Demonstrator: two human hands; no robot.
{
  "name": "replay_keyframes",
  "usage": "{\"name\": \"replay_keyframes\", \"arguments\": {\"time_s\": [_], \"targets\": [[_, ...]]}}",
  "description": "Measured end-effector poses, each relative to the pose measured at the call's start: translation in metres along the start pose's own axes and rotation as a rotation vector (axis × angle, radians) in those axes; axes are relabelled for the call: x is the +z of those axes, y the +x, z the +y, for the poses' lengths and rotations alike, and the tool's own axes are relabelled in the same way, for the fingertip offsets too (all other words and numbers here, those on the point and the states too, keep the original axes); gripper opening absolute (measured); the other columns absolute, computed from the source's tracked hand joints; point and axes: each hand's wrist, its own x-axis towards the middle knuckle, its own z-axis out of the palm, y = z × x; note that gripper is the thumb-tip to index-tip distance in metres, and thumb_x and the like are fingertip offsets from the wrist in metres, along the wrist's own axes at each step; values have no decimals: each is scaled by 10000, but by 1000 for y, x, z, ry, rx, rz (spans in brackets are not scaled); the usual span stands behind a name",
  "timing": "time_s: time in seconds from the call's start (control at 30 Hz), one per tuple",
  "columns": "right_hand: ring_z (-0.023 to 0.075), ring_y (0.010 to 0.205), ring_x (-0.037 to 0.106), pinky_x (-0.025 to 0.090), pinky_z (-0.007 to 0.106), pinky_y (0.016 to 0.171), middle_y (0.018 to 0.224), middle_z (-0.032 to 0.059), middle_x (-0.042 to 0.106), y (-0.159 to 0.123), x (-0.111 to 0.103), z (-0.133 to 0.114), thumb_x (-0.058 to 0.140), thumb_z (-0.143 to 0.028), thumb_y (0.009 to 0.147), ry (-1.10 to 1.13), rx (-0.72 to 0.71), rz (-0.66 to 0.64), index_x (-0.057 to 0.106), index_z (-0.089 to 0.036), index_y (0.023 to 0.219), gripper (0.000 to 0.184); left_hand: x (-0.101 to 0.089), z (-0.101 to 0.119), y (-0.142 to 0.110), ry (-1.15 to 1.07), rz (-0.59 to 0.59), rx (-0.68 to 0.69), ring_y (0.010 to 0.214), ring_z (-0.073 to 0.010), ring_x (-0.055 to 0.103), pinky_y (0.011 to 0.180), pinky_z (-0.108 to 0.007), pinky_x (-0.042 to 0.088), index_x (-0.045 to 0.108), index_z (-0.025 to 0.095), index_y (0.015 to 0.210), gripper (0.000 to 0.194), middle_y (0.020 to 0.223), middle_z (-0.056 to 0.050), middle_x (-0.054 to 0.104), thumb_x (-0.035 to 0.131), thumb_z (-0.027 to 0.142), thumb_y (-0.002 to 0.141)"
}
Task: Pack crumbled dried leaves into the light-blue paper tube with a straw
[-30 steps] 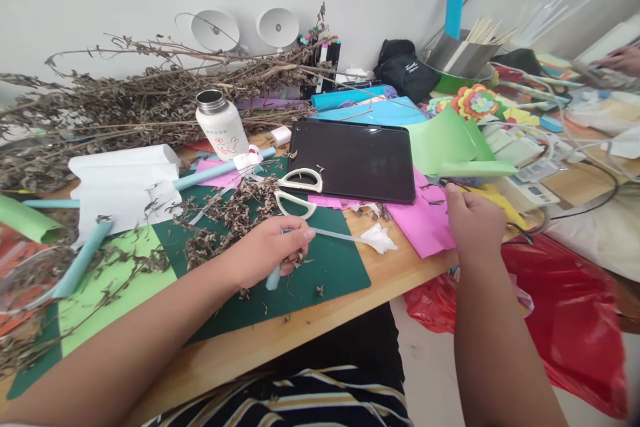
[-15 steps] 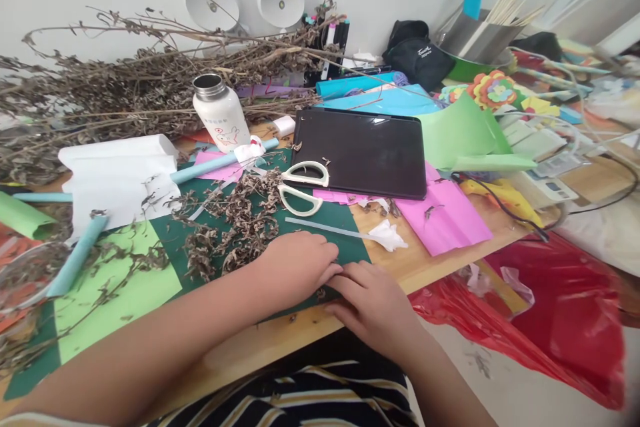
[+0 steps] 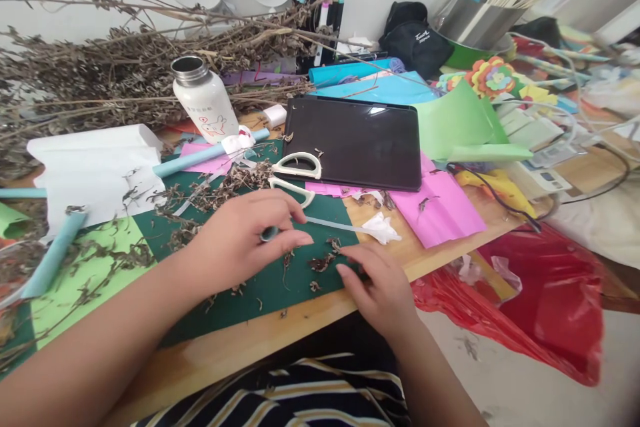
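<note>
My left hand [image 3: 245, 233] hovers over the dark green cutting mat [image 3: 295, 290], its fingers curled and the thumb stretched forward. A small round grey-green end shows between thumb and fingers; I cannot make out what it belongs to. My right hand [image 3: 383, 287] rests at the mat's right edge, thumb and forefinger apart, fingertips beside a small clump of dried leaves [image 3: 323, 262]. Beyond my left hand lie white-handled scissors [image 3: 300, 167] and a pile of dried leaves [image 3: 240, 180], partly hidden by the hand. A thin translucent stick [image 3: 335, 223] with white tissue [image 3: 383, 228] lies ahead.
A black tablet [image 3: 353, 143] lies behind the scissors. An uncapped white bottle [image 3: 205, 100] stands at the back left, before heaped dried branches [image 3: 125, 67]. White paper [image 3: 100, 177] and pale blue tubes [image 3: 55, 253] lie left. A red plastic bag [image 3: 545, 300] hangs off the table's right edge.
My hands, close together before, have moved apart. The left hand has shifted left and up over the leaf pile, uncovering a small leaf clump on the mat. The view has shifted slightly.
</note>
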Motion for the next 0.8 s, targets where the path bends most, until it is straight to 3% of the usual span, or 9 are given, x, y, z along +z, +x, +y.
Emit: {"name": "replay_keyframes", "arguments": {"time_s": [0.1, 0.2, 0.3, 0.4, 0.57, 0.67, 0.8], "targets": [[190, 844, 497, 437, 321, 720, 897, 98, 516, 2, -2, -1, 483, -250, 762, -38, 10, 117, 495, -145, 1010, 270, -6, 6, -12, -402, 151, -50, 540, -95, 454, 512, -226, 382, 394, 163, 515, 343, 592, 21, 471, 547, 357, 753], [228, 832, 480, 429, 379, 700, 919, 120, 483, 0, 4, -11, 514, -369, 728, -174, -39, 101, 485, -137, 1072, 416, 0, 11, -30, -668, 130, -182, 503, -103, 351, 478, -248, 337, 338, 185, 571, 404, 560, 28, 354, 443, 529, 755], [234, 769, 479, 420, 380, 634, 861, 115, 491, -5, 11, -21, 515, -477, 694, -300, -11, 54, 517, -141, 1058, 496, 9, 15, -48, -580, 24, -151, 595, -140, 368, 526, -280, 359, 346, 204, 694, 312, 651, -8, 376, 404, 496, 786], [234, 784, 481, 415, 368, 647, 849, 107, 497, -9, 14, -25, 509, -513, 681, -308, -7, 12, 538, -152, 1035, 507, 18, 17, -61, -457, -42, -57, 698, -166, 394, 592, -301, 392, 304, 211, 824, 135, 757, -45, 387, 421, 250, 771], [240, 824, 484, 415, 370, 687, 906, 112, 511, -10, 12, -22, 534, -495, 673, -308, -10, -93, 501, -152, 1086, 538, 36, 16, -71, -323, -62, 98, 723, -170, 379, 661, -344, 379, 240, 211, 858, 340, 758, -30, 344, 427, 68, 612], [244, 827, 491, 416, 372, 680, 934, 121, 517, -8, 13, -20, 524, -458, 699, -362, 11, -115, 500, -148, 1094, 503, 44, 14, -73, -382, -39, 91, 738, -160, 377, 681, -330, 388, 228, 204, 872, 356, 779, -34, 344, 396, 31, 610], [212, 787, 502, 411, 341, 670, 882, 91, 554, -3, 16, -19, 499, -337, 758, -360, -42, -146, 558, -181, 1019, 309, 48, 9, -73, -447, -40, -41, 776, -142, 395, 691, -282, 408, 262, 193, 872, 303, 818, -49, 374, 337, -14, 663]]}}
